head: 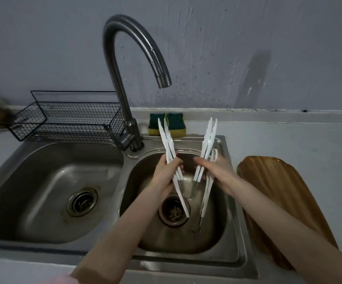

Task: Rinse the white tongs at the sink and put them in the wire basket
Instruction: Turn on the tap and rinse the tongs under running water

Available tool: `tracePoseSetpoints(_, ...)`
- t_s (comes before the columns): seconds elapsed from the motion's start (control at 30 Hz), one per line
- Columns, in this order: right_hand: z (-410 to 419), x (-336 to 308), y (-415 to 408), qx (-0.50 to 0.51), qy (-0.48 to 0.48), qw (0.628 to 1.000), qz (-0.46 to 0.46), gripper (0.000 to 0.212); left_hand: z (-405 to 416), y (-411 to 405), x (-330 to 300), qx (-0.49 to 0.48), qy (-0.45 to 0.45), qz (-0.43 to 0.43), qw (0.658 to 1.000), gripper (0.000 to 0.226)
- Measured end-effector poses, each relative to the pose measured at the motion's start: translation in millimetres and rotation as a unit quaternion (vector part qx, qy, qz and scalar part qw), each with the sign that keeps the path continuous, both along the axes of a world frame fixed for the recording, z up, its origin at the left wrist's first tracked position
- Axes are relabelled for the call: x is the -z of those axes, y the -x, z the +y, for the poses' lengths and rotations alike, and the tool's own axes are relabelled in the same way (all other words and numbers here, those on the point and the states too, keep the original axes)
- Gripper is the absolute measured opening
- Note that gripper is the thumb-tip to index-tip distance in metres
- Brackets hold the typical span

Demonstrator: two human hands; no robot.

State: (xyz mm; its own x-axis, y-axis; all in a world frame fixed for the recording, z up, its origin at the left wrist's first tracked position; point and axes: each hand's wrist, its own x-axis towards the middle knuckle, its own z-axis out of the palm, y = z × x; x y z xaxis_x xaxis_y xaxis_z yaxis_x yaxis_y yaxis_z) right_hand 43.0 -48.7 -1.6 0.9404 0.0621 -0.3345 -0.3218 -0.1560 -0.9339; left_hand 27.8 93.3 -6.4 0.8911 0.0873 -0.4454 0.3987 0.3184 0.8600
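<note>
Over the right sink bowl [223,238] my left hand [166,171] grips one pair of white tongs [167,138], tips pointing up and away. My right hand [217,171] grips a second pair of white tongs [208,138], also tips up. A third pair of white tongs [207,191] leans inside the bowl beside my right hand, its wire loop near the drain. The faucet spout [163,78] arches above; no water runs from it. The black wire basket [67,124] stands empty on the counter behind the left bowl.
The left sink bowl [43,181] holds nothing. Two green-and-yellow sponges [167,124] rest behind the right bowl. A wooden cutting board [278,191] lies on the counter to the right. The faucet base and lever [125,138] stand between the bowls.
</note>
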Motion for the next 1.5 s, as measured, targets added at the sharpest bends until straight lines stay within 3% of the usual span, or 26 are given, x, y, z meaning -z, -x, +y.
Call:
tracePoseSetpoints(0.03,4.8,0.4,1.0,-0.008,-0.02,1.0,0.003,0.017,5.1,0.7,-0.5,-0.003,0.018,-0.005,1.0,0.016)
tracePoseSetpoints(0.17,21.8,-0.2,3.4,-0.028,-0.034,0.999,0.002,0.019,21.4,0.4,-0.5,-0.008,0.051,-0.023,0.998,0.013)
tracePoseSetpoints(0.33,39.8,13.9,19.7,-0.033,-0.068,0.996,0.047,0.047,33.6,-5.4,-1.1,-0.03,0.061,-0.041,0.997,0.019)
tracePoseSetpoints(0.47,46.9,24.6,28.3,-0.009,-0.129,0.99,0.047,0.018,36.4,-6.3,0.1,-0.006,0.029,-0.056,0.998,0.022)
tracePoseSetpoints(0.6,49.3,25.8,26.4,0.035,-0.105,0.993,0.033,0.022,36.3,-3.9,-4.2,0.05,0.0,-0.073,0.996,0.018)
tracePoseSetpoints(0.7,49.6,23.5,24.6,0.064,-0.112,0.991,0.023,0.012,40.4,-7.4,-5.5,0.079,-0.047,-0.061,0.994,0.011)
tracePoseSetpoints(0.83,51.6,21.0,17.5,0.092,-0.106,0.99,0.008,0.006,54.3,-8.8,-10.0,0.096,-0.154,-0.061,0.982,0.042)
tracePoseSetpoints(1.03,59.9,17.5,15.8,0.083,-0.093,0.992,-0.01,0.004,79.7,1.0,-21.5,0.123,-0.291,-0.099,0.944,0.048)
tracePoseSetpoints(1.1,61.6,17.6,15.1,0.086,-0.092,0.992,-0.006,0.003,89.8,0.9,-24.1,0.084,-0.269,-0.103,0.954,0.046)
tracePoseSetpoints(1.17,61.3,20.3,13.5,0.097,-0.091,0.991,0.005,0.004,103.4,-5.0,-26.5,-0.022,-0.213,-0.106,0.971,0.039)
tracePoseSetpoints(1.27,56.7,24.8,12.7,0.105,-0.072,0.992,0.018,0.005,129.9,-20.9,-23.2,-0.155,-0.275,-0.094,0.944,0.033)
tracePoseSetpoints(1.4,50.6,27.9,15.0,0.106,-0.06,0.992,0.028,0.011,149.5,-41.9,-20.3,-0.173,-0.294,-0.061,0.938,0.056)
tracePoseSetpoints(1.5,48.1,30.6,14.6,0.105,-0.039,0.993,0.03,0.014,150.2,-54.8,-21.1,-0.154,-0.292,-0.065,0.942,0.057)
